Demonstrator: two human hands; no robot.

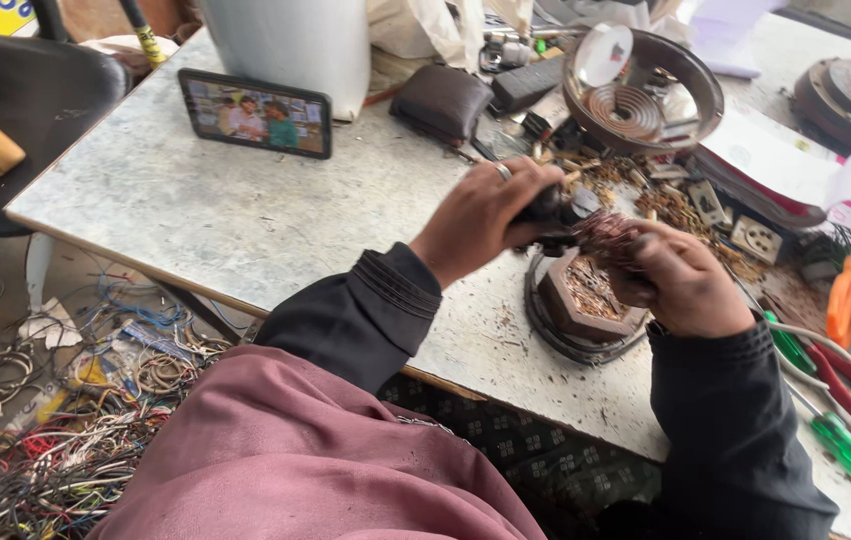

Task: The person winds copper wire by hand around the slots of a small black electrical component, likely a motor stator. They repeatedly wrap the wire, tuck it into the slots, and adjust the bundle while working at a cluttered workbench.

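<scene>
My left hand point(480, 215), with a ring on one finger, is closed around a dark tool or motor part point(550, 208) held above the worn table point(275, 230). My right hand point(680, 285) grips a bundle of reddish copper winding point(605, 237) attached to that dark part. Both hands hover over a round dark metal housing point(575, 310) with copper scraps inside it. Dark sleeves cover both forearms.
A phone point(255, 112) showing a video leans against a white container point(295, 45). A brown pouch point(440, 100), a round coil ring point(640, 95), sockets, an orange tool point(842, 300), and green and red handled tools point(845, 430) lie around. Tangled wires point(45, 430) cover the floor at left.
</scene>
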